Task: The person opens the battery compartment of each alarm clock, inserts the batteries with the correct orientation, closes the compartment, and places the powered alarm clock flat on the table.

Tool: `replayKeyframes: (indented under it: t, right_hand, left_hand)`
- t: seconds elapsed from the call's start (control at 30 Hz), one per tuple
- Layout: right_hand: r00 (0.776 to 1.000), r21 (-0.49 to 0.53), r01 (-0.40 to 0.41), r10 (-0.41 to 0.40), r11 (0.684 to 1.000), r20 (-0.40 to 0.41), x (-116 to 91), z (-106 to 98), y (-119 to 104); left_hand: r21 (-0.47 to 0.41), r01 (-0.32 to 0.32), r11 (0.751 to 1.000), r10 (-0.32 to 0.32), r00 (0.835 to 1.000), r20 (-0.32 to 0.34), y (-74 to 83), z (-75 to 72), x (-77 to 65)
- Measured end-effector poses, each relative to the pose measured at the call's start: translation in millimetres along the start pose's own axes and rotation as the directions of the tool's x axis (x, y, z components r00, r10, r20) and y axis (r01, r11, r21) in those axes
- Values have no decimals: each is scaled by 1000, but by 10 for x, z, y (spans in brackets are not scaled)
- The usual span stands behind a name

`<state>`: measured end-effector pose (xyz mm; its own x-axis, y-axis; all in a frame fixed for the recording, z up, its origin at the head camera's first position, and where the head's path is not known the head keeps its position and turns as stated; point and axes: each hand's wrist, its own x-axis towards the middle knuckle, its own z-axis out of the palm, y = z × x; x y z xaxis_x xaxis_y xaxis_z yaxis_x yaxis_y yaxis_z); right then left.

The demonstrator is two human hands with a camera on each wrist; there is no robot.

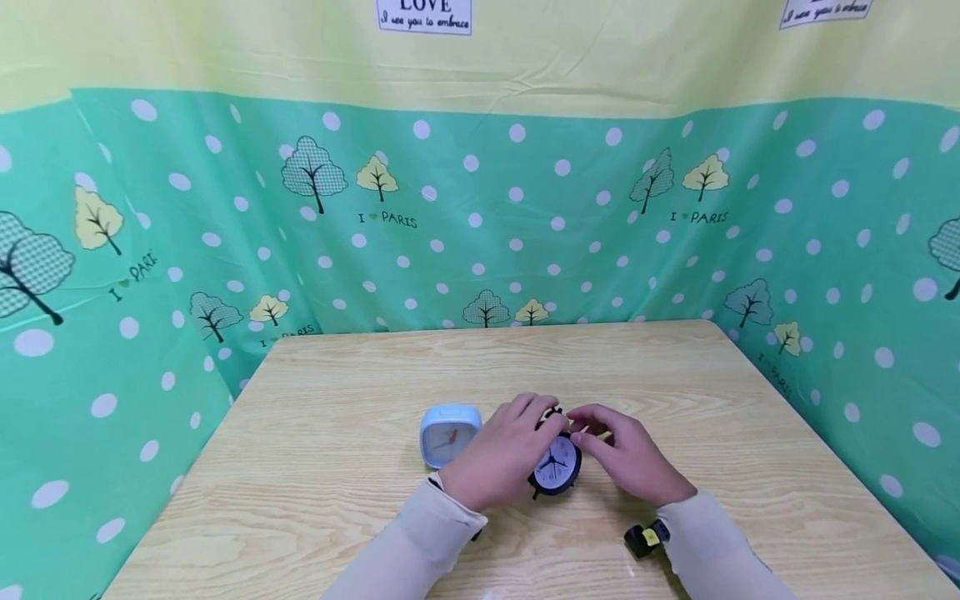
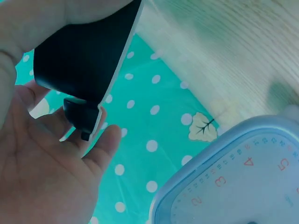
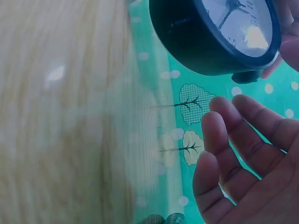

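Observation:
A round black alarm clock (image 1: 556,463) with a white dial stands between the two hands, face toward me. My left hand (image 1: 506,450) grips it; in the left wrist view the thumb lies on the black casing (image 2: 84,56) and other fingers are behind. Close by its upper right edge is my right hand (image 1: 626,454), fingers loosely bent and thumb tip right at the rim. The right wrist view shows several of those fingers (image 3: 215,133) spread apart, below the casing. Left of the black clock sits a light blue square alarm clock (image 1: 448,437), partly hidden by the left hand.
Both clocks are over a light wood-grain table (image 1: 360,375). A green polka-dot cloth (image 1: 480,208) printed with trees hangs around its back and sides. A black wrist device (image 1: 643,540) with a yellow mark shows by the right sleeve.

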<state>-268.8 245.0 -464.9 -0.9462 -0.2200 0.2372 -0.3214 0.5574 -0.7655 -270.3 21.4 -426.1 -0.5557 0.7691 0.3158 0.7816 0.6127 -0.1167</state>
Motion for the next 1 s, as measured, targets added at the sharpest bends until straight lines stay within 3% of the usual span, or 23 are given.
replayKeyframes:
  t: [0.17, 0.37, 0.53, 0.7, 1.0]
  right_hand:
    - [999, 50, -18, 16, 999, 44, 3, 6, -10]
    - [995, 86, -39, 31, 996, 92, -36, -53, -220]
    - [995, 142, -33, 19, 989, 95, -16, -38, -65]
    - [996, 184, 2, -20, 983, 91, -13, -49, -6]
    - [996, 153, -30, 17, 988, 86, -13, -56, -17]
  left_hand:
    - [27, -25, 999, 27, 998, -63, -2, -7, -1]
    - [31, -64, 997, 68, 985, -158, -11, -8, 15]
    - [43, -76, 996, 82, 981, -177, -14, -24, 23]
    - [62, -54, 997, 64, 983, -175, -24, -17, 23]
    - [10, 76, 997, -75, 996, -45, -47, -85, -12]
